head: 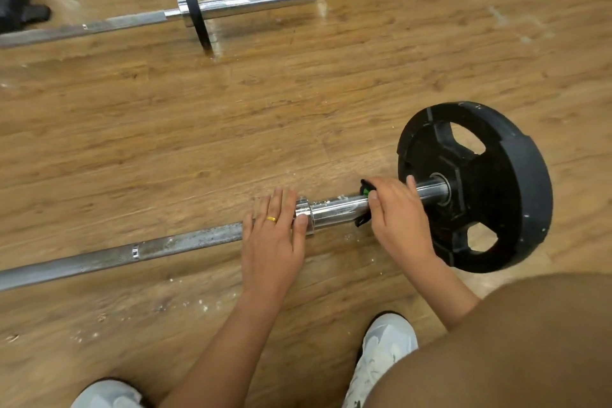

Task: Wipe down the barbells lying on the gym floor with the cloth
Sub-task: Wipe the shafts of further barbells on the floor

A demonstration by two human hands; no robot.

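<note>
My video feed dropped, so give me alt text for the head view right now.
The right hand grips a small black-and-green item on the chrome sleeve of the near barbell, beside a large black plate, while the left hand lies flat over the shaft at the collar. A second barbell lies farther off on the wooden floor.

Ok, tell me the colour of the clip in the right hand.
The clip is black with a green bit; the head view shows it best.
</note>
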